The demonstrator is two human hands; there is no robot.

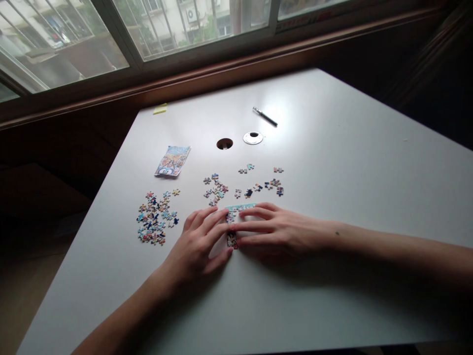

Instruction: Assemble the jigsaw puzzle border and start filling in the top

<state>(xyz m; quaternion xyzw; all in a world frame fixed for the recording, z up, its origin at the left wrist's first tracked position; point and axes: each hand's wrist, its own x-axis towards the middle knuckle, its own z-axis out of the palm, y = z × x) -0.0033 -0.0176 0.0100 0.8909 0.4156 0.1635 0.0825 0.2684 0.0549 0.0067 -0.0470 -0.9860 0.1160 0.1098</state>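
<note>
A partly joined jigsaw puzzle (pixel 231 239) lies flat on the white table, with a light-blue strip along its far edge and a column running toward me. At its left side rests my left hand (pixel 197 241), fingers spread, index fingertip and thumb touching the column. My right hand (pixel 273 228) reaches in from the right, its fingers stretched out and apart over the joined pieces, covering part of them. Neither hand grips anything that I can see. Just beyond the hands, loose puzzle pieces (pixel 221 189) lie in a small group, and more pieces (pixel 273 183) are scattered to the right.
A heap of loose pieces (pixel 153 222) lies at the left. Behind it is a colourful printed packet or picture sheet (pixel 172 161). Farther back are a round hole (pixel 224 144), its silver cover (pixel 253 138), a dark pen (pixel 265 117) and a yellow slip (pixel 160 108). A window (pixel 199 24) borders the table.
</note>
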